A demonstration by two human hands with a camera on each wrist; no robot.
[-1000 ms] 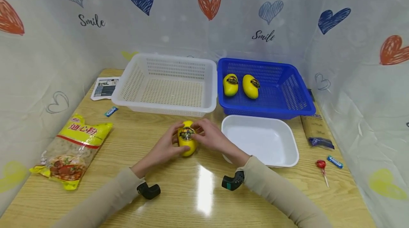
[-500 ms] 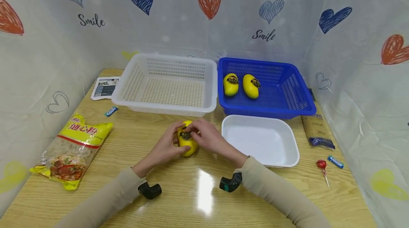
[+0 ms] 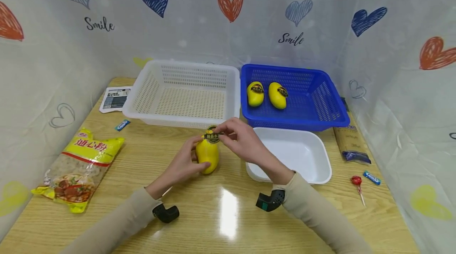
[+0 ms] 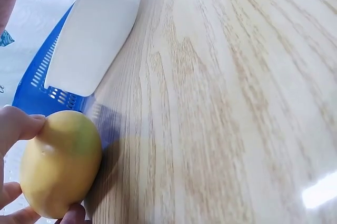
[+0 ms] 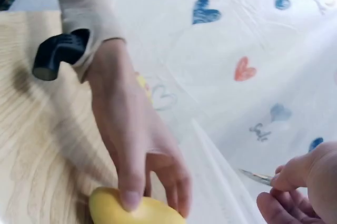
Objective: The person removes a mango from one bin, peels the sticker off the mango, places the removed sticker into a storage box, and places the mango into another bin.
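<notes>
A yellow mango [image 3: 207,158] stands on the wooden table in front of the white basket. My left hand [image 3: 183,162] grips it from the left, thumb on the near side and fingers behind. In the left wrist view the mango [image 4: 60,166] shows bare skin. Between thumb and fingertips my right hand [image 3: 246,143] pinches a black and gold sticker [image 3: 212,138], which overlaps the mango's top in the head view. Seen from the right wrist, the sticker [image 5: 257,176] is apart from the mango [image 5: 134,213]. Two mangoes [image 3: 277,95] with stickers lie in the blue basket [image 3: 303,121].
A white basket [image 3: 181,121] stands behind the hands, and a white tub [image 3: 313,159] to the right. Pasta bag [image 3: 82,163], flat card [image 3: 115,99] and small blue packet [image 3: 122,125] lie left. A brown packet [image 3: 352,143], lollipop [image 3: 357,181] and second blue packet [image 3: 372,177] lie right.
My right hand has moved up and away from the mango, peeling its sticker off the front face. The left hand has kept its grip on the mango.
</notes>
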